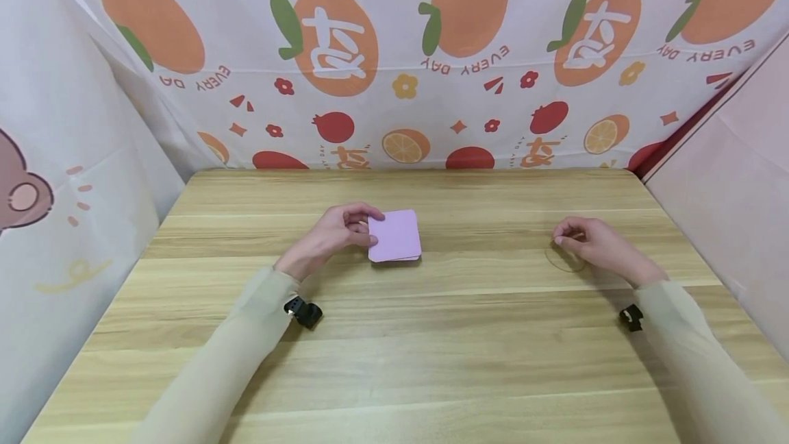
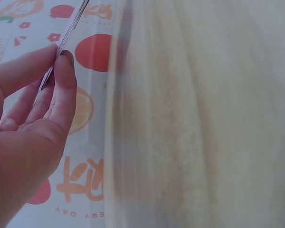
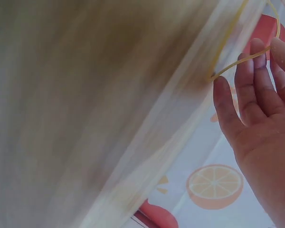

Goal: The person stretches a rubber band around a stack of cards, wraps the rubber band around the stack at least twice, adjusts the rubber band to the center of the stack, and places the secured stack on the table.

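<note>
My left hand [image 1: 333, 237] pinches a small stack of pink square cards [image 1: 396, 236] by its left edge, thumb on one face. In the left wrist view the cards [image 2: 73, 27] appear edge-on between thumb and fingers, as a thin layered stack. Well to the right, my right hand [image 1: 596, 247] holds a thin yellowish rubber band [image 3: 242, 60]. The band hangs as a loose loop below the fingertips in the head view. In the right wrist view it runs from the thumb across the fingers.
Both hands are over a light wood-grain table [image 1: 394, 348]. Behind it hangs a white cloth [image 1: 376, 112] printed with fruit, and pale cloth walls [image 1: 80, 156] flank the sides. Each wrist wears a black strap device [image 1: 303, 312].
</note>
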Demonstrator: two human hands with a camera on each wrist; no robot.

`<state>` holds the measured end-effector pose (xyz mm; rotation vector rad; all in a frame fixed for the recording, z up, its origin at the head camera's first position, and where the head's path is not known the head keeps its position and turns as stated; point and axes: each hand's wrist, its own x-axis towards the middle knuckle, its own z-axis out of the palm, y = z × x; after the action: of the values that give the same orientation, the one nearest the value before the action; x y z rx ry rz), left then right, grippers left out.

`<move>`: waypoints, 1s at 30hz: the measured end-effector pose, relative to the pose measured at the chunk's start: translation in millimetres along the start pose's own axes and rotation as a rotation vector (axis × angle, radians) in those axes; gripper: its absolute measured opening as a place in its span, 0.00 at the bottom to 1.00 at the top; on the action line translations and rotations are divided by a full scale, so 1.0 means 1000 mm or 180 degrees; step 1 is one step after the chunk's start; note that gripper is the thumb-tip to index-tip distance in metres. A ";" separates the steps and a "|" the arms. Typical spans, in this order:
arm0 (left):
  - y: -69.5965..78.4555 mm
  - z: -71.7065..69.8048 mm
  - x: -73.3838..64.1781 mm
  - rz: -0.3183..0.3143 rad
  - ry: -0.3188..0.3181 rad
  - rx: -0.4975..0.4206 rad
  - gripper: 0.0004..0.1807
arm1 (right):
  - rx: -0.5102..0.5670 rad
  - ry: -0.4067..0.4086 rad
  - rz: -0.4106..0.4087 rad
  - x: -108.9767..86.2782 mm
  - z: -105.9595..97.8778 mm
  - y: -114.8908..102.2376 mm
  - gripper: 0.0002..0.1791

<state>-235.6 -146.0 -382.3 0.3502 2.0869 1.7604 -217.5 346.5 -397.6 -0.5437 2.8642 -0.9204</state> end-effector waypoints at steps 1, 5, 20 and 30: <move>0.000 0.000 0.000 0.0008 -0.0007 -0.0027 0.23 | 0.0034 0.0010 0.0011 0.000 0.000 -0.001 0.04; -0.002 0.000 0.000 0.0062 -0.0007 -0.0129 0.24 | 0.0314 0.0032 0.0085 -0.002 0.000 -0.007 0.07; 0.003 0.003 -0.002 0.0074 0.0087 -0.0073 0.24 | 0.2916 -0.0081 0.0214 0.001 0.013 -0.025 0.16; 0.006 0.006 -0.001 0.0040 0.0076 -0.0100 0.24 | 0.3772 0.0026 -0.0111 0.009 0.020 -0.043 0.12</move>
<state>-232.4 -139.9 -377.3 0.3355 2.0754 1.8110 -208.9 300.3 -388.7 -0.4023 1.7641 -2.2530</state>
